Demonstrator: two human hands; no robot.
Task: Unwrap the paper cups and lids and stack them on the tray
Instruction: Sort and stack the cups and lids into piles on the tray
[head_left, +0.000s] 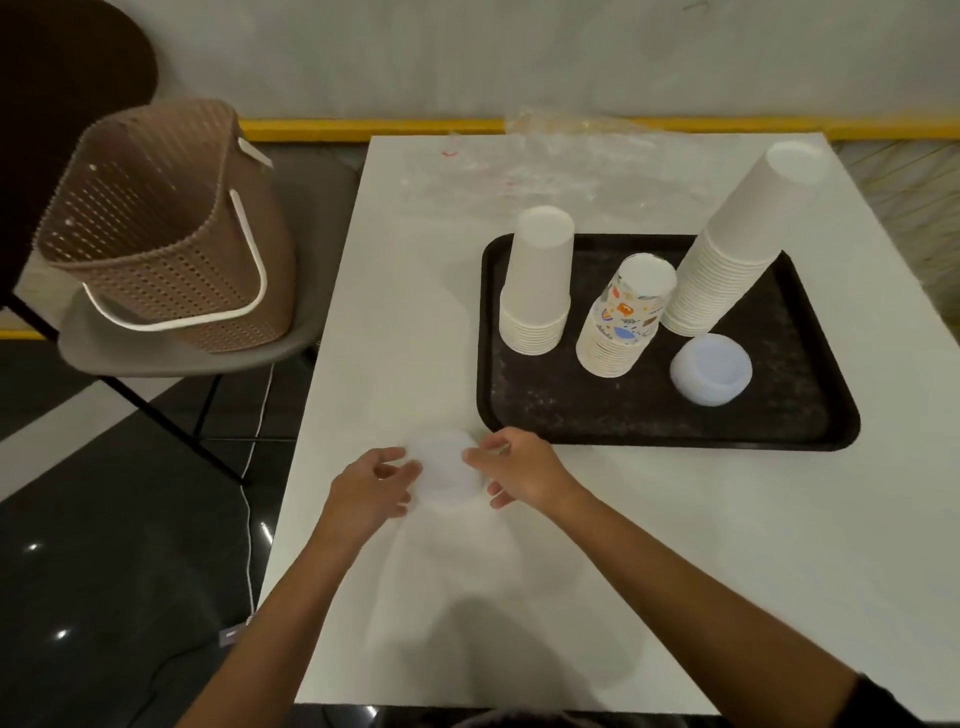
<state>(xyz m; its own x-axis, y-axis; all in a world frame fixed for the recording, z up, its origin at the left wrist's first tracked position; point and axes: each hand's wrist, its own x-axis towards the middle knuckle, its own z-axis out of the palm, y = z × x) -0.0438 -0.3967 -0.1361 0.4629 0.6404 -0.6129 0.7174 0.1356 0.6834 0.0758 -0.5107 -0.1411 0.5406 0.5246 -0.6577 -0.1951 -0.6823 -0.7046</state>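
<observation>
Head view: looking down on a white counter (649, 519); black tray (649, 415) toward its far right.
Lids in hand: a pale stack of lids (447, 470) sits on the counter just off the tray's near-left corner.
Left hand (371, 483): curled against the stack's left side, fingers touching it — grip part closed on the lids.
Right hand (519, 470): same on the right side; whether a wrapper is pinched there, cannot tell.
Why held so: two-sided hold likely steadies the stack for unwrapping or lifting.
Tray load: short white cups (537, 291) far left, printed cups (626, 317) middle, tall white cups (737, 244) leaning at far right, another lid stack (710, 369) near right.
Open room: the tray's near-left area is bare — the likely landing spot.
Edges: counter's left edge lies close to the left hand.
Off-counter: crumpled plastic wrap (545, 156) at the far edge; brown basket (161, 228) on a chair beside it.
</observation>
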